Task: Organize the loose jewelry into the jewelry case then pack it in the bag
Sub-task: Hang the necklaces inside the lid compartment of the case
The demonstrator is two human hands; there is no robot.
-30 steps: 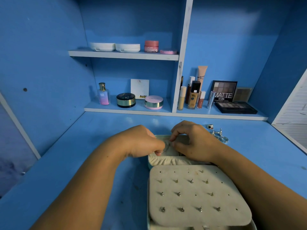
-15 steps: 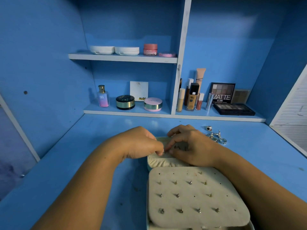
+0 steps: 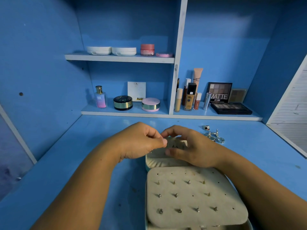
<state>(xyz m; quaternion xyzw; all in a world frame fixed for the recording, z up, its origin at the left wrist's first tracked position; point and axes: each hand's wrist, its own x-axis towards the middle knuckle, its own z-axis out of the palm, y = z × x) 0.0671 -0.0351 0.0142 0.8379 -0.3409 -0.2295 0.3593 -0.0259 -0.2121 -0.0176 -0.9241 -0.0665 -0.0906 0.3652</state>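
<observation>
Near the front edge of the blue table (image 3: 63, 171) lay the open jewelry case (image 3: 159, 161), its studded earring panel (image 3: 191, 196) nearest. Over the case's far half, the left hand (image 3: 141, 143) and right hand (image 3: 196, 150) met with curled fingers; whether either pinched anything could not be told. Loose rings (image 3: 214, 136) sat just right of them.

Two hands (image 3: 141, 143), one jewelry case (image 3: 191, 203)

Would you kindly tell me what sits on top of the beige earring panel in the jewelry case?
Three rows of small stud earrings sit pinned in the earring panel, with several holes empty. Whatever lies beneath the panel is covered.
</observation>
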